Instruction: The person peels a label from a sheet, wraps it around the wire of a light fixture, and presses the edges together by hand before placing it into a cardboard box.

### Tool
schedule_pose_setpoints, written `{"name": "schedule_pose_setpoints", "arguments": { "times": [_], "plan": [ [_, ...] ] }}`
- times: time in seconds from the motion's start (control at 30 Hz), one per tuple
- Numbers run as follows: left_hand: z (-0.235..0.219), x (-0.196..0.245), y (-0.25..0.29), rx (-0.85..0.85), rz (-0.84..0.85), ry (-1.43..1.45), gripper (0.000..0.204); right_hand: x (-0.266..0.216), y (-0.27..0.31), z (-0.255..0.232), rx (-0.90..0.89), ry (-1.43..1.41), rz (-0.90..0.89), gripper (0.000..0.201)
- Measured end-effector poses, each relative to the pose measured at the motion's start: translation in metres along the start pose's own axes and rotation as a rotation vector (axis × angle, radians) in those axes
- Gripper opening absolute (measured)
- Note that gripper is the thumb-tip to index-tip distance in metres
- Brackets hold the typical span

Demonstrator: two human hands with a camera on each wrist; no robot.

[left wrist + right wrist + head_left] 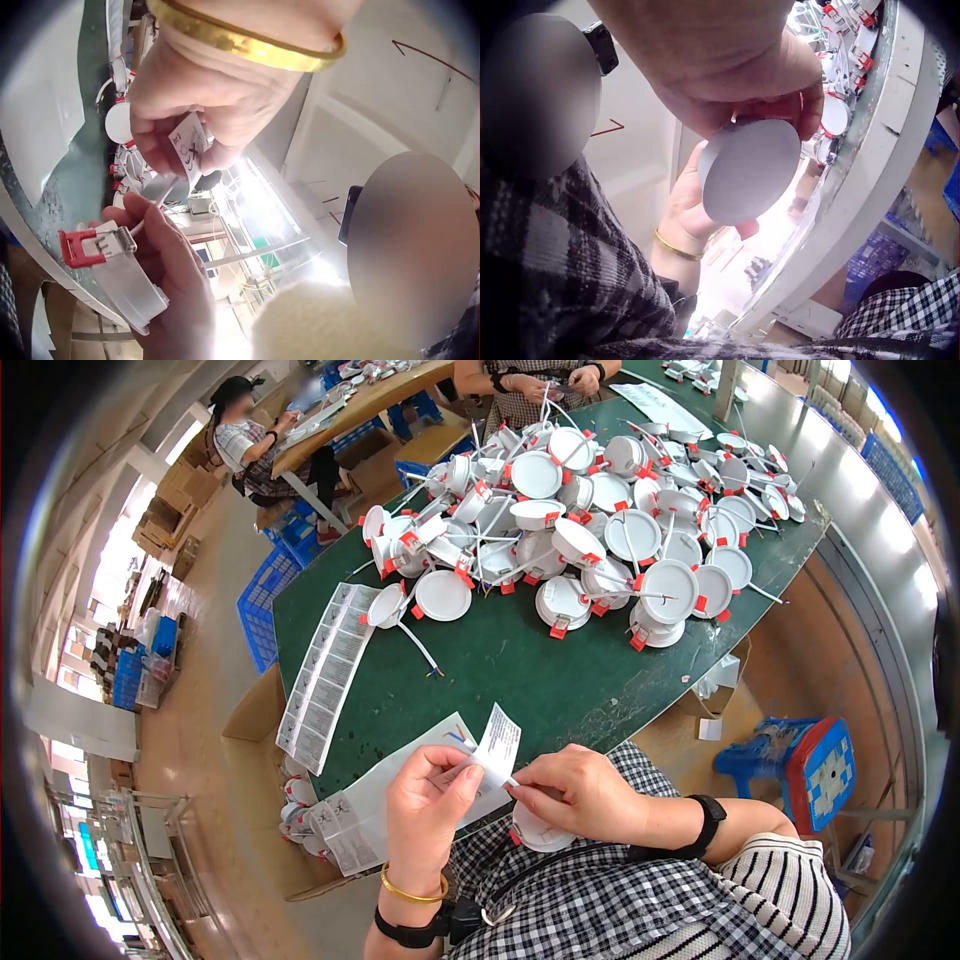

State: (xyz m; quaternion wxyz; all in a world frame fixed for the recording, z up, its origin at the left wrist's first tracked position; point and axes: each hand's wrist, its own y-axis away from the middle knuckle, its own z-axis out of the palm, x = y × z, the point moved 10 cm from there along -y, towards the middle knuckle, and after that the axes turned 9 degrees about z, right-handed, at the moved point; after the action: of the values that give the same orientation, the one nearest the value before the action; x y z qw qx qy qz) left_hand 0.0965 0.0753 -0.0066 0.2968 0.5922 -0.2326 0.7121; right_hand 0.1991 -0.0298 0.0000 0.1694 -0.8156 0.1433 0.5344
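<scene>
My left hand (425,805) pinches a small printed paper label (499,738) folded about a white cable, whose coloured wire ends show beyond the fingers. Close beside it, my right hand (585,790) pinches the same cable between thumb and fingers. The round white downlight (540,830) on that cable sits under the right hand, partly covered by it. Its red spring clip (79,247) and side face the left wrist view, where the label (189,146) carries dark print. In the right wrist view the downlight's flat white face (751,172) shows below the curled right fingers.
Many white downlights (535,475) with red clips are heaped on the green table (480,650). Printed label sheets (328,675) lie at its left and front edges. A blue and red stool (825,775) stands right. Another person's hands (550,382) work across the table.
</scene>
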Motion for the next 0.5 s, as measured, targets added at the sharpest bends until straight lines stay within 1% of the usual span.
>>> {"name": "schedule_pose_setpoints", "arguments": {
  "times": [0.13,0.2,0.3,0.4,0.5],
  "plan": [
    [-0.0052,-0.0051,0.0066,0.016,-0.041,-0.014,0.014,0.0021,0.0039,-0.0003,0.037,0.003,-0.004,0.015],
    [-0.0040,-0.0043,0.0053,0.015,-0.037,-0.013,0.014,0.0031,0.0028,0.0033,-0.030,-0.013,0.041,0.015],
    [-0.0034,-0.0046,0.0044,0.013,-0.031,-0.022,0.013,0.0033,0.0042,0.0040,-0.037,-0.022,0.039,0.015],
    [-0.0033,-0.0070,-0.0013,0.003,-0.014,-0.028,0.012,0.0018,0.0017,0.0016,-0.006,0.005,-0.001,0.014],
    [-0.0040,-0.0079,-0.0017,0.003,-0.011,-0.030,0.012,0.0025,0.0011,0.0018,-0.028,0.020,0.017,0.014]
  ]
}}
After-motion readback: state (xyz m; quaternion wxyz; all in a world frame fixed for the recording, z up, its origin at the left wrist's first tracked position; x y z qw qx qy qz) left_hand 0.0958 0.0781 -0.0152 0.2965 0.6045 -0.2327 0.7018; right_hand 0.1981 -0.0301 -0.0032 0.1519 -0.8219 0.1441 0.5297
